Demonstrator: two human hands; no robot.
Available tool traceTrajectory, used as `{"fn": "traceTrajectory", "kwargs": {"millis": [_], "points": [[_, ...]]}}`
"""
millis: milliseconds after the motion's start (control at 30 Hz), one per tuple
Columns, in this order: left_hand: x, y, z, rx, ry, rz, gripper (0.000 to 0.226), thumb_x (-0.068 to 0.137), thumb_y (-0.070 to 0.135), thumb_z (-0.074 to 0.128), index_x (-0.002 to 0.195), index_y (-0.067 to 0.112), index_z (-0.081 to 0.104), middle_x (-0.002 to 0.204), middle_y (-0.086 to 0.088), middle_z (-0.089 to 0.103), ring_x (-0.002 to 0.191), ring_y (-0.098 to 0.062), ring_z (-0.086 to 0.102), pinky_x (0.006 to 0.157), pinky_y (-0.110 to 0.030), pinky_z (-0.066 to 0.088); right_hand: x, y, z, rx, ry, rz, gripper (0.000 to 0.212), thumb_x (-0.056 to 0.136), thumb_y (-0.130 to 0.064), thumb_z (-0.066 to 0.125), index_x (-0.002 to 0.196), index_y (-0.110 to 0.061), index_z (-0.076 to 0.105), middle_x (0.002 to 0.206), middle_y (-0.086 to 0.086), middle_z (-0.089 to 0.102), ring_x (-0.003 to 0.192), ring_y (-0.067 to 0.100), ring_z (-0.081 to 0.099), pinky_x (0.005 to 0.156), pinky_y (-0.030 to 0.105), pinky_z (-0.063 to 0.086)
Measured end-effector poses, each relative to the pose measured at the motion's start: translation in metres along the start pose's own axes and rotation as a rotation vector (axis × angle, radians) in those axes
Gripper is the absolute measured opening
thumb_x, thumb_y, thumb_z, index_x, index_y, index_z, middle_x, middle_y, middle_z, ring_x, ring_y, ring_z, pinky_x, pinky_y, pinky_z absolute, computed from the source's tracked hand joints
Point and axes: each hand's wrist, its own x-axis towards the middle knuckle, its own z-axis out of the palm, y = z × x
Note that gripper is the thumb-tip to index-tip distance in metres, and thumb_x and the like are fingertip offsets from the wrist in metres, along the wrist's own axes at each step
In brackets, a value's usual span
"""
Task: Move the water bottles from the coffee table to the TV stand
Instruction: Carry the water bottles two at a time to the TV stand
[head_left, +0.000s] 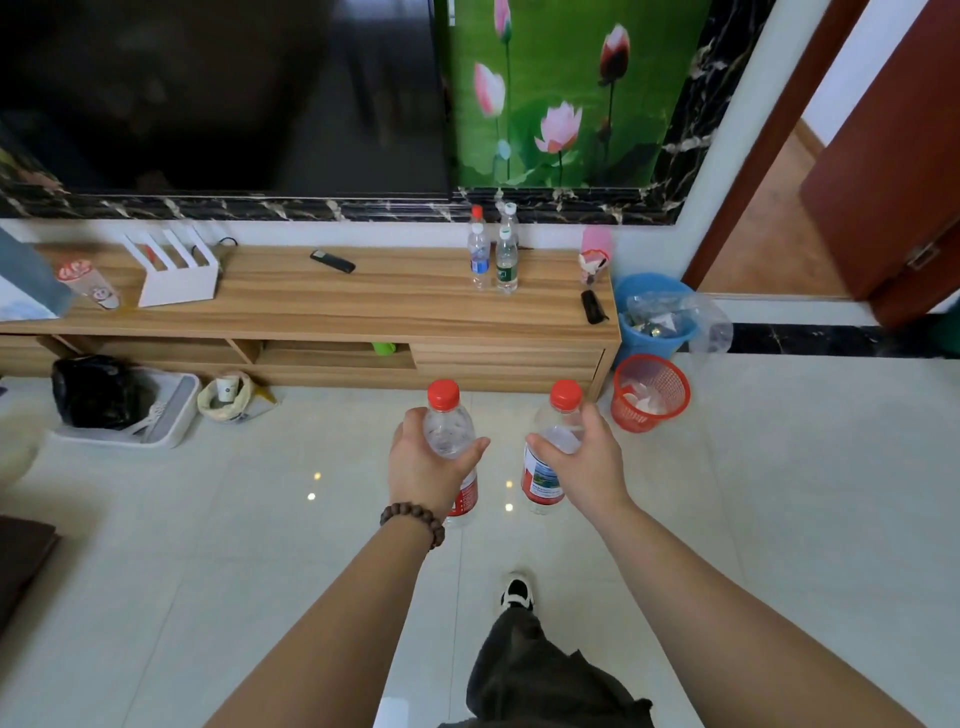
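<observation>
My left hand (423, 467) grips a clear water bottle (449, 426) with a red cap and red label. In my right hand (582, 462) is a second red-capped bottle (545, 480) with a green and red label. Both are held upright over the tiled floor, in front of the wooden TV stand (363, 301). Two more bottles stand upright side by side on the stand's right part: a red-capped one (479, 249) and a white-capped one (506, 254). The coffee table is out of view.
On the stand lie a black remote (332, 261), a white rack (176, 273), a cup (91, 285) and a small black object (594, 306). A blue bin (652, 317) and red basket (649, 392) sit at its right end; a tray with a black bag (111, 400) is on the floor at left.
</observation>
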Motion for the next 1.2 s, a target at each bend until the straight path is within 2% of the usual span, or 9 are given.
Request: {"fn": "traceTrajectory", "kwargs": {"millis": [67, 267, 333, 567, 667, 767, 867, 1100, 1200], "points": [[0.040, 0.015, 0.008, -0.008, -0.013, -0.004, 0.058, 0.062, 0.045, 0.081, 0.105, 0.024, 0.050, 0.103, 0.001, 0.061, 0.095, -0.016, 0.057, 0.078, -0.032, 0.049, 0.039, -0.012, 0.003, -0.001, -0.009, 0.012, 0.049, 0.071, -0.033, 0.079, 0.111, -0.023, 0.053, 0.109, 0.002, 0.061, 0.104, 0.019, 0.058, 0.090, 0.038, 0.049], [0.138, 0.037, 0.024, -0.018, -0.020, -0.021, 0.053, 0.060, 0.048, 0.081, 0.098, 0.029, 0.048, 0.100, 0.004, 0.061, 0.091, -0.013, 0.058, 0.069, -0.022, 0.043, 0.138, -0.044, 0.014, -0.023, -0.020, 0.011, 0.053, 0.072, -0.035, 0.078, 0.117, -0.025, 0.052, 0.114, -0.002, 0.062, 0.109, 0.019, 0.057, 0.093, 0.042, 0.049], [0.165, 0.038, 0.029, -0.026, -0.032, -0.038, 0.053, 0.060, 0.046, 0.081, 0.096, 0.029, 0.047, 0.100, 0.003, 0.061, 0.091, -0.015, 0.059, 0.071, -0.026, 0.045, 0.165, -0.051, 0.021, -0.029, -0.023, 0.016, 0.051, 0.073, -0.035, 0.078, 0.116, -0.026, 0.052, 0.113, -0.002, 0.062, 0.109, 0.019, 0.057, 0.092, 0.042, 0.049], [0.269, 0.029, 0.053, 0.013, -0.093, -0.044, 0.064, 0.061, 0.049, 0.080, 0.111, 0.029, 0.047, 0.104, 0.009, 0.057, 0.094, -0.012, 0.055, 0.078, -0.031, 0.048, 0.257, -0.062, 0.062, -0.044, -0.024, 0.077, 0.047, 0.075, -0.032, 0.076, 0.115, -0.027, 0.051, 0.110, -0.004, 0.060, 0.105, 0.016, 0.055, 0.085, 0.033, 0.045], [0.324, 0.022, 0.067, 0.021, -0.146, -0.051, 0.067, 0.062, 0.047, 0.081, 0.116, 0.028, 0.047, 0.106, 0.009, 0.057, 0.094, -0.011, 0.054, 0.077, -0.028, 0.046, 0.302, -0.065, 0.084, -0.055, -0.001, 0.122, 0.051, 0.076, -0.033, 0.076, 0.120, -0.028, 0.049, 0.113, -0.006, 0.057, 0.108, 0.014, 0.052, 0.085, 0.032, 0.042], [0.376, 0.019, 0.079, 0.054, -0.202, -0.044, 0.066, 0.061, 0.045, 0.082, 0.113, 0.026, 0.047, 0.106, 0.007, 0.057, 0.094, -0.012, 0.055, 0.074, -0.024, 0.043, 0.345, -0.071, 0.101, -0.069, 0.022, 0.121, 0.058, 0.075, -0.033, 0.076, 0.126, -0.024, 0.049, 0.117, -0.005, 0.059, 0.109, 0.014, 0.053, 0.087, 0.032, 0.043], [0.419, 0.020, 0.090, 0.066, -0.234, -0.036, 0.061, 0.061, 0.044, 0.082, 0.108, 0.027, 0.048, 0.103, 0.007, 0.057, 0.094, -0.013, 0.055, 0.074, -0.026, 0.042, 0.382, -0.076, 0.113, -0.091, 0.026, 0.128, 0.060, 0.074, -0.034, 0.077, 0.125, -0.022, 0.049, 0.115, -0.001, 0.060, 0.108, 0.017, 0.055, 0.091, 0.036, 0.047], [0.496, 0.017, 0.129, 0.077, -0.298, -0.040, 0.061, 0.059, 0.042, 0.083, 0.108, 0.033, 0.047, 0.098, 0.010, 0.060, 0.091, -0.013, 0.055, 0.073, -0.023, 0.039, 0.461, -0.061, 0.135, -0.100, 0.059, 0.175, 0.062, 0.073, -0.030, 0.079, 0.126, -0.019, 0.049, 0.119, 0.003, 0.059, 0.110, 0.020, 0.056, 0.095, 0.041, 0.048], [0.524, 0.004, 0.158, 0.076, -0.310, -0.037, 0.058, 0.060, 0.038, 0.084, 0.106, 0.035, 0.047, 0.098, 0.010, 0.059, 0.093, -0.013, 0.054, 0.076, -0.024, 0.041, 0.500, -0.036, 0.146, -0.154, 0.072, 0.196, 0.062, 0.073, -0.030, 0.079, 0.126, -0.015, 0.050, 0.118, 0.006, 0.056, 0.108, 0.022, 0.055, 0.089, 0.034, 0.046]]}}
